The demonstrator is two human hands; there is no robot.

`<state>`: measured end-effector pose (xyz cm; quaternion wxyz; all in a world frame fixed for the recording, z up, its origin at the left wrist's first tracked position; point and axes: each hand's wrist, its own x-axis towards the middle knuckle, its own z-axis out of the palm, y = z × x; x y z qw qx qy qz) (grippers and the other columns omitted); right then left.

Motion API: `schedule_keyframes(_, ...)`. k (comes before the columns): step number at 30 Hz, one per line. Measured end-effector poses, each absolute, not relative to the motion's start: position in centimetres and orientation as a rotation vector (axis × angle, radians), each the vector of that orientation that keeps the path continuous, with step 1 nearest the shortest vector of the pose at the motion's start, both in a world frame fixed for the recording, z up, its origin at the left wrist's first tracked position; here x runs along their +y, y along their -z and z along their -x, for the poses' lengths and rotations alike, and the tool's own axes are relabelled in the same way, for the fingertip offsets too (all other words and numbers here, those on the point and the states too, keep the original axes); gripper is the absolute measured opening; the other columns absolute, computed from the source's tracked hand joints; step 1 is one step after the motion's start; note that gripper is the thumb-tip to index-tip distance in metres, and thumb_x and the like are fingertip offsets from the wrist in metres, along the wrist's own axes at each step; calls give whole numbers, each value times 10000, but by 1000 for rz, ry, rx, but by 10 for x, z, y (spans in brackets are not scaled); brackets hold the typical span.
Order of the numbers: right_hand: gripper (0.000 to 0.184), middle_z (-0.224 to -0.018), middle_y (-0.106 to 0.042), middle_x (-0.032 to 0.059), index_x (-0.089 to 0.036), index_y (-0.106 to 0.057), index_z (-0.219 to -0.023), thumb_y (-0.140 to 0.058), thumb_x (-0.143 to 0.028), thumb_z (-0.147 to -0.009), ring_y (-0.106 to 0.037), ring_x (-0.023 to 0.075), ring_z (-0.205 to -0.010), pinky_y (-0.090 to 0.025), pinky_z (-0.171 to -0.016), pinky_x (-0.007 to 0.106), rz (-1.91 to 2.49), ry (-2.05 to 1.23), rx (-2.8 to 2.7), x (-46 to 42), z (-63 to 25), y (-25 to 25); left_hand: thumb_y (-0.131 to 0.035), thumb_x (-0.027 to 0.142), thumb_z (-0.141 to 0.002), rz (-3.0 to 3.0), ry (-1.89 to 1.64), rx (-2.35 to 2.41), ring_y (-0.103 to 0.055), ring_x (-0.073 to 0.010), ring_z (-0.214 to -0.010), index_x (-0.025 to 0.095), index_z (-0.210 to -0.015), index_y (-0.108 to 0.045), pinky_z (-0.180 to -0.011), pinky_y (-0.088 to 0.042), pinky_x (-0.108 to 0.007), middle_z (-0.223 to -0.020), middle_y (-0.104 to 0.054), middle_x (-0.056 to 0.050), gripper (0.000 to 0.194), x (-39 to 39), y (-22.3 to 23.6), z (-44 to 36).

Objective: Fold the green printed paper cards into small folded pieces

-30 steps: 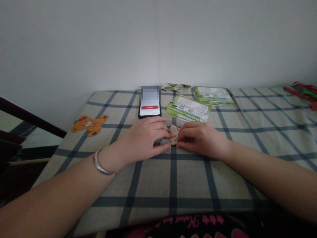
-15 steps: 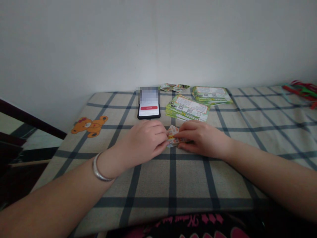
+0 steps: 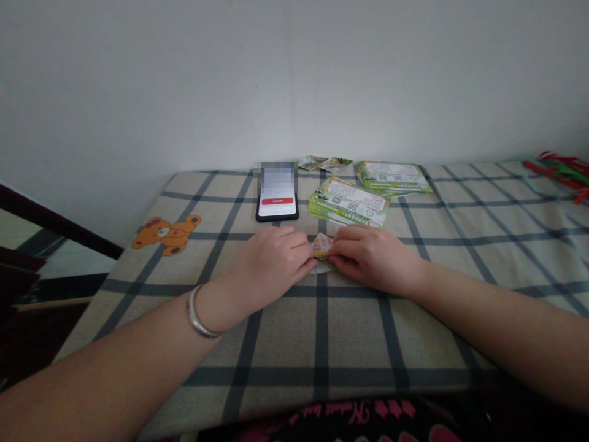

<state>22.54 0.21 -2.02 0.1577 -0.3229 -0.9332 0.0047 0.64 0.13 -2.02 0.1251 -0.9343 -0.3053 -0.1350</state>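
Observation:
Between my hands is a small folded paper (image 3: 321, 244) with orange and yellow print and a pointed top, low on the tablecloth. My left hand (image 3: 278, 258) grips its left side, and a silver bangle circles that wrist. My right hand (image 3: 368, 255) pinches its right side with thumb and fingers. Both hands cover much of the paper, so its full shape is hidden. Just beyond them lies a fanned stack of green printed flyers (image 3: 352, 202).
A phone (image 3: 277, 209) with a lit screen lies beyond my left hand. Folded paper pieces (image 3: 324, 163) and another flyer stack (image 3: 393, 177) rest near the wall. A bear sticker (image 3: 166, 235) is at left. Red and green items (image 3: 564, 175) sit at far right.
The paper's lower printed part is now folded or more covered, leaving less of it showing between my fingers. My left hand and bangle have shifted slightly right.

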Motion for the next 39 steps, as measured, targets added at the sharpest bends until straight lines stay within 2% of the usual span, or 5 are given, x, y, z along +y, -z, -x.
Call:
schedule_keyframes(7,159,-793,-610,46,-149,-674,-870,-538,-224,-901,-547,147,-743,-398,-670,266,1006,-196,-2593,7,-222,23,-561,275,-912,2743,405,-1026,-595,-172,-746,146,-813,-662,-648,-455,-290,-797,-645,-45,192,-2,23,-7)
schedule_keyframes(13,193,-824,-628,52,-152,-681,-876,-540,-274,-926,-558,161,-803,-412,-720,279,977,-184,-2563,11,-222,26,-579,277,-903,2789,460,-1151,-607,-182,-767,161,-816,-680,-664,-458,-304,-798,-666,-35,177,-3,21,-7)
schedule_keyframes(19,210,-861,-640,42,-173,-679,-876,-532,-309,-938,-572,161,-822,-390,-687,271,1075,-131,-2592,12,-222,25,-562,304,-907,2804,503,-1280,-612,-197,-759,172,-783,-682,-668,-449,-328,-774,-678,-41,218,-1,22,-8)
schedule_keyframes(39,153,-833,-629,26,-184,-637,-823,-570,-295,-904,-569,166,-802,-380,-687,271,1131,-141,-2566,12,-218,27,-605,308,-880,2740,396,-1249,-603,-196,-729,167,-760,-641,-658,-397,-316,-732,-651,-32,188,0,23,-9)
